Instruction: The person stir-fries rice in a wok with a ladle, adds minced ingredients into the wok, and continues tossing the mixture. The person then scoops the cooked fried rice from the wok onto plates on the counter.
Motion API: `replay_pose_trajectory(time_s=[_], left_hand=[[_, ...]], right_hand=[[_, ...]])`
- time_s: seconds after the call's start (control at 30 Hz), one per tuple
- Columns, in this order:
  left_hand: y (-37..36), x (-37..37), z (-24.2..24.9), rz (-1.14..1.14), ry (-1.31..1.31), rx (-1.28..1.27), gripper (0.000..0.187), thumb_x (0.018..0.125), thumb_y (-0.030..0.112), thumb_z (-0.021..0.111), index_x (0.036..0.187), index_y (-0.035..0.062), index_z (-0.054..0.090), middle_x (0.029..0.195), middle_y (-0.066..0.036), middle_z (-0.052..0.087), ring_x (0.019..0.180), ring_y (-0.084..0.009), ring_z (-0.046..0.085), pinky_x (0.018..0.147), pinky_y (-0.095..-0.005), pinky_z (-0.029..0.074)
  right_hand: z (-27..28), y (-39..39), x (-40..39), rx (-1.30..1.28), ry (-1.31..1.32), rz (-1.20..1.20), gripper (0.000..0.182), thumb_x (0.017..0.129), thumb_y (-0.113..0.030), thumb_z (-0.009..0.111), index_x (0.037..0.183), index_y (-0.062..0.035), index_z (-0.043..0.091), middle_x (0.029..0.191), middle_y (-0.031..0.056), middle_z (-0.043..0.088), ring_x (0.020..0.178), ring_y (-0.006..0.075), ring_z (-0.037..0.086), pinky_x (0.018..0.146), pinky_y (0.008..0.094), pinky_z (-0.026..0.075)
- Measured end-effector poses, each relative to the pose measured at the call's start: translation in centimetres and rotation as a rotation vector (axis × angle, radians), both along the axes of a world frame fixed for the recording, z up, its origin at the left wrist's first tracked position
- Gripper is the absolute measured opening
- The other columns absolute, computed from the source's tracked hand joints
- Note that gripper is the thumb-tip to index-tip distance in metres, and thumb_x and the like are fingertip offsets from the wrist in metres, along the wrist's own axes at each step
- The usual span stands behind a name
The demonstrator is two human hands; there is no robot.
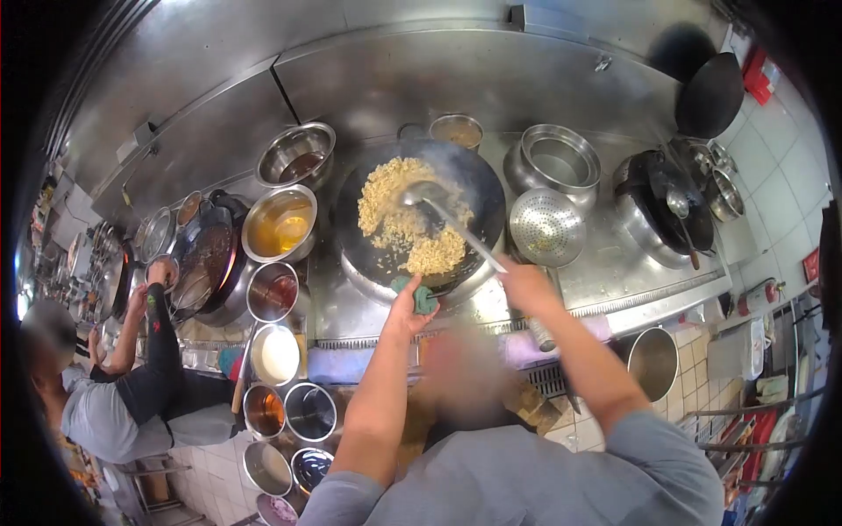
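In the middle of the head view, fried rice (pixel 390 197) lies in a large dark wok (pixel 487 188) on the stove, with some steam above it. My left hand (pixel 405 314) is closed around a folded green cloth (pixel 425 299) at the wok's near rim; the wok's handle is mostly hidden under the cloth. My right hand (pixel 529 291) grips the long handle of a metal ladle (pixel 458 230). Its bowl is down in the rice near the wok's middle.
Right of the wok are a perforated strainer (pixel 547 228) and a steel pot (pixel 589 158). Steel containers of liquids, including a bowl of yellow oil (pixel 263 219), line the left side. A co-worker (pixel 123 412) stands at another wok (pixel 210 250) further left.
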State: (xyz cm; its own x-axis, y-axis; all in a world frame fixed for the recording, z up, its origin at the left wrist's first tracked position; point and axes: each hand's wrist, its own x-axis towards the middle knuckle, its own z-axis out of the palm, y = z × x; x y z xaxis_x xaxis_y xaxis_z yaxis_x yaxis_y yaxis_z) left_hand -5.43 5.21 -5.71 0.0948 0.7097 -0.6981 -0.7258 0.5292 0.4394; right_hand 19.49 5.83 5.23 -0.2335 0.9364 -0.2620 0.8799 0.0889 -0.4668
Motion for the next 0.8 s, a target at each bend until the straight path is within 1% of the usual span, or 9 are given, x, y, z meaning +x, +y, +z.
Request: replay_pose_trajectory(time_s=[0.1, 0.2, 0.23, 0.37, 0.47, 0.53, 0.6, 0.7, 0.8], left_hand=[[-0.1, 0.1, 0.0, -0.008, -0.04, 0.064, 0.037, 0.083, 0.027, 0.069, 0.112, 0.0109, 0.052, 0.102, -0.009, 0.055, 0.095, -0.0254, 0.053, 0.079, -0.0442, 0.05], [-0.7, 0.7, 0.8, -0.01, -0.101, 0.062, 0.035, 0.084, 0.023, 0.067, 0.111, 0.0088, 0.052, 0.102, -0.011, 0.055, 0.095, -0.0259, 0.053, 0.078, -0.0442, 0.052], [-0.5, 1.1, 1.4, -0.014, -0.112, 0.019, 0.025, 0.084, 0.016, 0.062, 0.105, 0.0069, 0.052, 0.098, -0.013, 0.055, 0.092, -0.0253, 0.054, 0.076, -0.0435, 0.053], [3.8, 0.8, -5.8, -0.096, -0.078, -0.043, 0.013, 0.083, 0.011, 0.055, 0.094, 0.0066, 0.05, 0.091, -0.011, 0.054, 0.082, -0.024, 0.054, 0.069, -0.0401, 0.054], [-0.6, 2.1, -0.1, -0.016, -0.041, -0.011, 0.013, 0.084, 0.013, 0.056, 0.095, 0.0075, 0.05, 0.089, -0.01, 0.054, 0.081, -0.0243, 0.054, 0.067, -0.0399, 0.053], [-8.2, 3.2, 9.9, 0.016, -0.161, -0.186, 0.014, 0.085, 0.015, 0.056, 0.095, 0.0085, 0.05, 0.09, -0.009, 0.053, 0.082, -0.0242, 0.054, 0.069, -0.0406, 0.053], [-13.6, 3.9, 11.5, -0.033, -0.267, -0.037, 0.014, 0.086, 0.018, 0.057, 0.095, 0.0094, 0.051, 0.089, -0.009, 0.053, 0.083, -0.024, 0.054, 0.069, -0.0413, 0.052], [-11.9, 3.8, 15.0, -0.025, -0.259, -0.047, 0.014, 0.086, 0.02, 0.057, 0.093, 0.0092, 0.051, 0.087, -0.009, 0.053, 0.08, -0.0242, 0.054, 0.069, -0.0411, 0.052], [-11.9, 3.6, 9.8, -0.045, -0.185, -0.006, 0.016, 0.086, 0.018, 0.057, 0.098, 0.0102, 0.05, 0.091, -0.009, 0.054, 0.081, -0.0247, 0.055, 0.069, -0.0424, 0.052]], right_hand=[[-5.2, -0.2, -6.7, 0.014, 0.054, -0.014, 0.044, 0.095, -0.026, 0.045, 0.136, -0.0126, 0.037, 0.088, 0.026, 0.063, 0.084, 0.0435, 0.062, 0.074, 0.0533, 0.047], [-3.4, -5.0, -2.6, -0.01, -0.012, 0.11, 0.046, 0.095, -0.03, 0.046, 0.137, -0.0136, 0.036, 0.086, 0.0242, 0.064, 0.082, 0.0436, 0.062, 0.072, 0.0527, 0.048], [-2.3, -6.1, -0.3, -0.028, -0.058, 0.139, 0.048, 0.094, -0.03, 0.046, 0.138, -0.0141, 0.035, 0.085, 0.0241, 0.064, 0.081, 0.0436, 0.062, 0.072, 0.0522, 0.048], [1.8, -10.3, 3.8, 0.075, -0.155, 0.083, 0.052, 0.093, -0.027, 0.048, 0.141, -0.0161, 0.033, 0.087, 0.0239, 0.064, 0.079, 0.0425, 0.062, 0.072, 0.0503, 0.049], [6.0, -14.9, 7.0, -0.038, -0.118, 0.133, 0.057, 0.09, -0.024, 0.051, 0.144, -0.0197, 0.031, 0.089, 0.019, 0.066, 0.08, 0.0399, 0.063, 0.073, 0.0478, 0.05], [15.0, -17.0, 9.9, -0.175, -0.165, 0.185, 0.062, 0.086, -0.021, 0.055, 0.144, -0.0238, 0.032, 0.089, 0.0188, 0.065, 0.08, 0.039, 0.063, 0.072, 0.0456, 0.05], [20.2, -18.0, 13.3, -0.288, -0.25, 0.28, 0.065, 0.085, -0.023, 0.056, 0.145, -0.0282, 0.031, 0.087, 0.0184, 0.065, 0.076, 0.0361, 0.064, 0.071, 0.0447, 0.05], [19.4, -16.3, 11.5, -0.214, -0.36, 0.365, 0.066, 0.086, -0.022, 0.057, 0.144, -0.032, 0.029, 0.094, 0.0167, 0.066, 0.082, 0.0367, 0.063, 0.074, 0.0451, 0.05], [8.8, -10.5, 6.4, -0.084, -0.246, 0.276, 0.062, 0.087, -0.021, 0.054, 0.144, -0.0313, 0.031, 0.088, 0.0211, 0.064, 0.082, 0.0392, 0.062, 0.075, 0.0467, 0.048]])
